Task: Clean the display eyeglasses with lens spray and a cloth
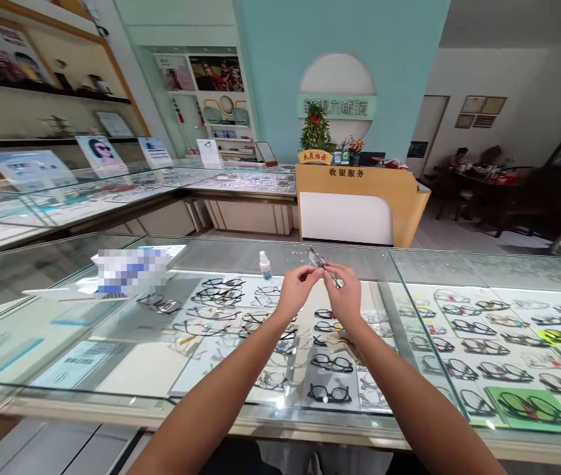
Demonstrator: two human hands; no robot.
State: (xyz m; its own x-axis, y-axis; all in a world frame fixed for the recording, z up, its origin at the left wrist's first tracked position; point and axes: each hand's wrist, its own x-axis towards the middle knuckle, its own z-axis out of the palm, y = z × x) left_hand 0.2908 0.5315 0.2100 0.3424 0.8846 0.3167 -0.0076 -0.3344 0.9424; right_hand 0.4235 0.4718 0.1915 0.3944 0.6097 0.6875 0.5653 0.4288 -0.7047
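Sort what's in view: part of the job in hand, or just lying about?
Likely in the job:
held glasses
left hand
right hand

Likely just lying about:
white bottle (untouched, role unclear)
papers on the glass
glasses in the display case

"How's the light?"
"Bright around the desk [87, 410], with white glare spots on its glass; the far right corner [517, 191] is dim."
"Sharpness?"
"Hands [300, 287] fairly clear, distant detail soft. The edges stretch and lean, and pixelation masks the papers [132, 270]."
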